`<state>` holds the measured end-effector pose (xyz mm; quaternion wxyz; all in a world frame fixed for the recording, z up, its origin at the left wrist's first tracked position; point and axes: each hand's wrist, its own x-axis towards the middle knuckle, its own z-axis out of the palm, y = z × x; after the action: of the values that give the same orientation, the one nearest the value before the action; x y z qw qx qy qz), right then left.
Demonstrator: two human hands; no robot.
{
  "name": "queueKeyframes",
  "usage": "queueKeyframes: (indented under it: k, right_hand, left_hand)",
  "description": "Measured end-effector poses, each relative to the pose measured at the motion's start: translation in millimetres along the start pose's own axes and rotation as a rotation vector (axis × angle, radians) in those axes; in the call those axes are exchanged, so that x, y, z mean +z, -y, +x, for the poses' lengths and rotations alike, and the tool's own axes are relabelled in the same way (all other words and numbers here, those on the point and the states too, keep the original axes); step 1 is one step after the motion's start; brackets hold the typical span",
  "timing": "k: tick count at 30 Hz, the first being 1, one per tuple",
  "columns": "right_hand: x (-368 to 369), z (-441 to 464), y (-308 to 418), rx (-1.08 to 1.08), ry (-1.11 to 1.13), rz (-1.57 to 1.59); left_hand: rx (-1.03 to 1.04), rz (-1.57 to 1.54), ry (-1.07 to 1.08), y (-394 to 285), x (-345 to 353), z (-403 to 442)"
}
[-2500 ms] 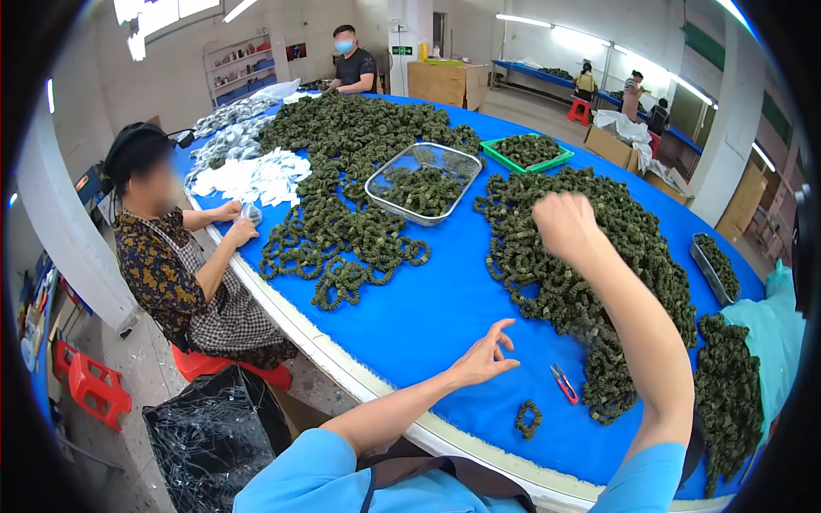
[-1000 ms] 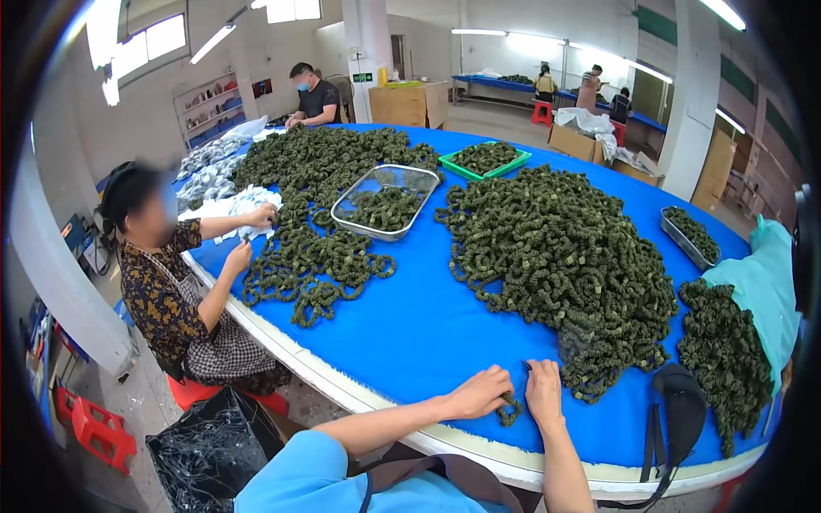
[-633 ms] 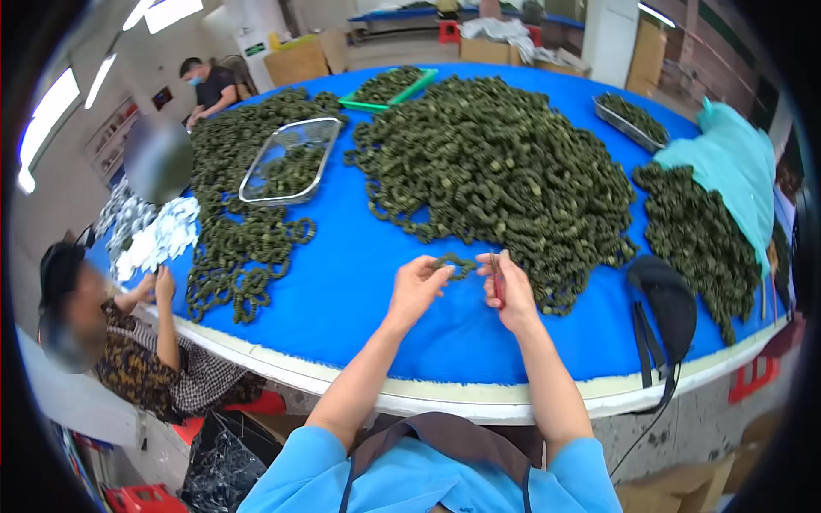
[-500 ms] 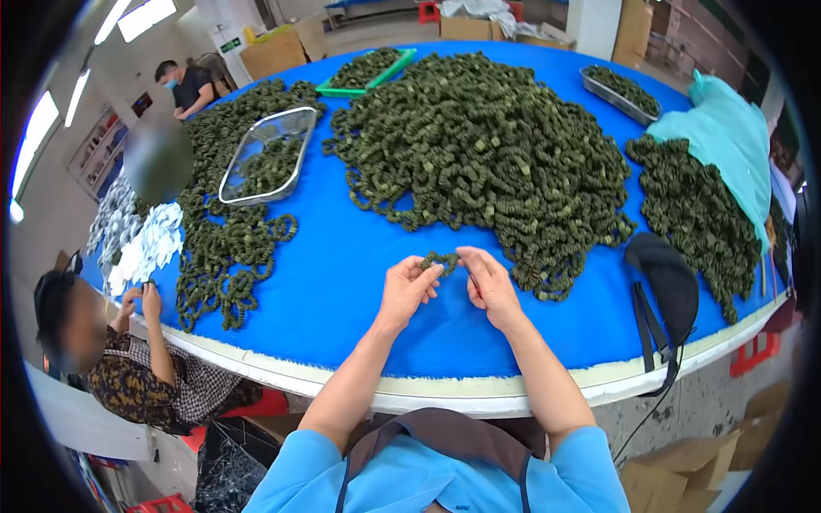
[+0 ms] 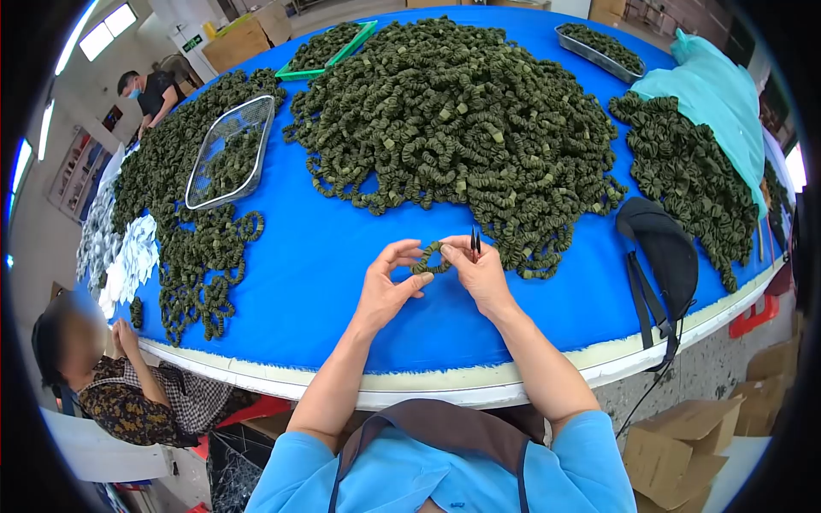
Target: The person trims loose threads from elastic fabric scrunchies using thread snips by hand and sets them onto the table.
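A small dark green ring of ruffled fabric [image 5: 434, 259] is stretched between my hands above the blue tabletop. My left hand [image 5: 392, 282] pinches its left side between thumb and fingers. On its right side, my right hand [image 5: 475, 272] grips the ring with the thumb and a finger. Dark pointed snips [image 5: 475, 240] stick up from the right hand's fingers; their handle is hidden in the palm. Just beyond the hands lies a large heap of the same green rings [image 5: 453, 120].
Around the blue table [image 5: 299, 316] are a wire basket [image 5: 231, 154], a green tray [image 5: 325, 51], a metal tray [image 5: 600, 53], a teal cloth [image 5: 705, 103] and a black strapped bag [image 5: 658, 248]. One co-worker [image 5: 128, 393] sits at the left edge, another [image 5: 158, 94] farther back.
The red-handled snips and the small ring left the tabletop and came into my hands. The view tilted down and turned. A black bag came into view at right.
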<state>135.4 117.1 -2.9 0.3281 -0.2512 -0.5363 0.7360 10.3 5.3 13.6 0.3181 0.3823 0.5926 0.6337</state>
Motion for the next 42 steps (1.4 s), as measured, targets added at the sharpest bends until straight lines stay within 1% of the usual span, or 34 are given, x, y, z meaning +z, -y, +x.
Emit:
queueKeyframes:
  k: [1,5,11,15,20,21,25,26,30,32,33,35,38,40,42]
  right_hand:
    - [1.0,-1.1,-1.4,0.002,-0.001,0.002]
    - [6.0,-5.2,-7.8,-0.085,-0.021,-0.287]
    - [17.0,-8.6,-9.3,-0.09,-0.001,-0.173]
    - [6.9,-3.7,-12.9,-0.089,0.073,-0.269]
    - [10.9,-5.1,-15.1,-0.101,0.046,-0.188]
    - [11.3,-4.8,-17.2,-0.101,0.048,-0.188]
    - [12.1,-0.9,-28.3,-0.172,0.047,-0.096]
    - [12.0,-1.1,-27.9,-0.174,0.047,-0.097]
    - [17.1,-7.4,-11.4,-0.005,0.082,0.03]
    - [16.7,-8.0,-12.9,0.058,0.081,0.071]
    - [15.4,-9.2,-14.6,0.05,0.104,0.073]
    - [15.7,-10.3,-20.0,0.047,0.064,0.03]
    - [12.6,-5.0,-31.2,0.014,0.054,-0.013]
    - [11.2,-7.0,-24.4,0.084,0.023,-0.013]
    - [13.9,-7.7,-14.0,0.09,0.047,0.008]
  left_hand:
    - [-0.003,0.002,0.0,-2.0,0.1,-0.7]
    - [-0.105,-0.055,0.071,-7.7,-4.0,-3.1]
    - [-0.14,-0.234,0.057,4.4,-9.1,0.9]
    - [-0.342,-0.647,0.219,1.2,-17.2,0.7]
    - [-0.392,-0.678,0.203,-3.9,-15.9,2.0]
    - [-0.392,-0.679,0.201,-3.1,-15.4,1.5]
    - [-0.377,-0.327,0.094,5.4,-9.9,0.3]
    - [-0.374,-0.328,0.094,5.6,-9.5,0.7]
    - [-0.338,-0.326,0.083,6.3,-10.1,-0.3]
    - [-0.364,-0.343,0.111,13.6,-14.5,0.5]
    - [-0.347,-0.338,0.094,11.7,-12.7,-0.8]
    - [-0.449,-0.17,-0.025,3.1,-7.4,-3.8]
    - [-0.415,-0.162,-0.011,6.8,-5.4,-4.8]
    - [-0.397,-0.165,0.029,-0.5,-2.9,-4.6]
    - [-0.34,-0.185,0.01,-2.1,-5.3,-2.5]
